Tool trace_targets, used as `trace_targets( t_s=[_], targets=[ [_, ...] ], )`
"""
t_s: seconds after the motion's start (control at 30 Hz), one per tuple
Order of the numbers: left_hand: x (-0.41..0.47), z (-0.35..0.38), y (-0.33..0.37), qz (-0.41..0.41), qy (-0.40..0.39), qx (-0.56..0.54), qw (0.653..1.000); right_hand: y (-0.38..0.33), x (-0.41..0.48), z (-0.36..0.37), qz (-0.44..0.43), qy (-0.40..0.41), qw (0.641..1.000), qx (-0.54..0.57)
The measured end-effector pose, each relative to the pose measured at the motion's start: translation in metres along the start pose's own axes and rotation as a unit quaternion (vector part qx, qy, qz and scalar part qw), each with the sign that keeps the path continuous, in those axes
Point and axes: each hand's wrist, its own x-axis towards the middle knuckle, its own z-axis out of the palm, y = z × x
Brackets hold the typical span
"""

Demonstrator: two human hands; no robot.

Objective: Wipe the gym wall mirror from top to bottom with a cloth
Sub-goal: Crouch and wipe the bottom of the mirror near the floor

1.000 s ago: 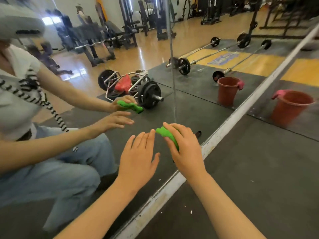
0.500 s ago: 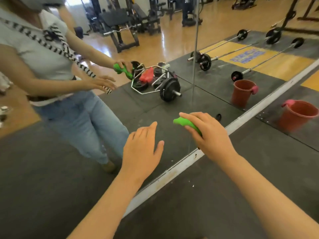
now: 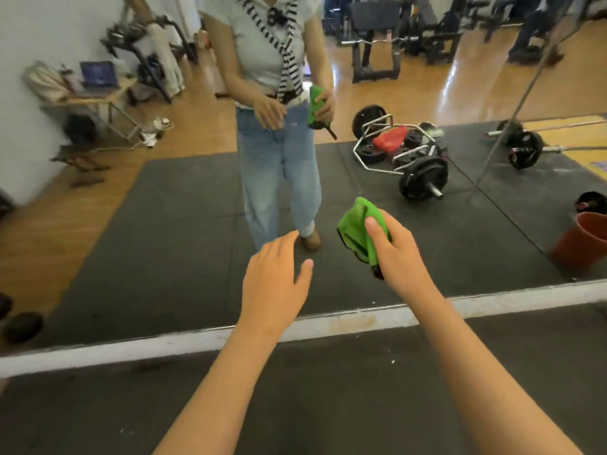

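Note:
The wall mirror [image 3: 170, 224] fills the upper part of the head view down to a white strip [image 3: 131, 351] along its foot. My right hand [image 3: 392, 251] grips a bunched green cloth [image 3: 356, 228] with a dark edge, held in front of the lower glass; whether the cloth touches the glass I cannot tell. My left hand [image 3: 274, 284] hovers beside it, fingers straight and together, holding nothing. The mirror shows my standing reflection [image 3: 279, 126] with the same cloth at waist height.
Dark rubber matting [image 3: 328, 405] covers the floor under my arms. Reflected in the glass are a hex bar with weight plates [image 3: 400, 152], barbells [image 3: 525, 149], a red-brown bucket [image 3: 581, 244] at the right, benches, and a small table with a laptop [image 3: 98, 77] at the left.
I have risen from a crouch to standing, and the view has swung left to face the mirror squarely. The cloth in my right hand has come away from the low glass near the seam.

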Motion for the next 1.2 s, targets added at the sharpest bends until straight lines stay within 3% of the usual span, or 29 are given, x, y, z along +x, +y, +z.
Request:
trace_targets(
  t_s=[0.13, 0.3, 0.47, 0.7, 0.8, 0.9, 1.0, 1.07, 1.2],
  targets=[
    [-0.04, 0.0, 0.006, -0.112, 0.026, -0.035, 0.993, 0.005, -0.011, 0.003, 0.048, -0.085, 0.99, 0.104],
    [-0.086, -0.011, 0.007, -0.18, 0.02, -0.141, 0.973, 0.003, -0.038, 0.042, 0.145, -0.175, 0.948, 0.221],
    [-0.114, -0.045, -0.021, -0.241, 0.088, -0.268, 0.929, -0.016, -0.072, 0.097, 0.211, -0.272, 0.9, 0.266],
    [-0.176, -0.102, -0.087, -0.298, 0.117, -0.325, 0.89, -0.042, -0.118, 0.177, 0.26, -0.369, 0.84, 0.3],
    [-0.216, -0.129, -0.116, -0.313, 0.121, -0.32, 0.886, -0.047, -0.145, 0.219, 0.256, -0.386, 0.847, 0.263],
    [-0.258, -0.152, -0.139, -0.338, 0.163, -0.329, 0.867, -0.046, -0.173, 0.261, 0.195, -0.331, 0.91, 0.153],
    [-0.29, -0.171, -0.157, -0.349, 0.199, -0.327, 0.856, -0.058, -0.204, 0.292, 0.071, -0.264, 0.962, -0.012],
    [-0.308, -0.183, -0.168, -0.35, 0.215, -0.318, 0.854, -0.069, -0.227, 0.31, 0.031, -0.293, 0.953, -0.066],
    [-0.334, -0.202, -0.187, -0.342, 0.238, -0.313, 0.854, -0.087, -0.261, 0.354, 0.044, -0.372, 0.927, -0.026]
  ],
)
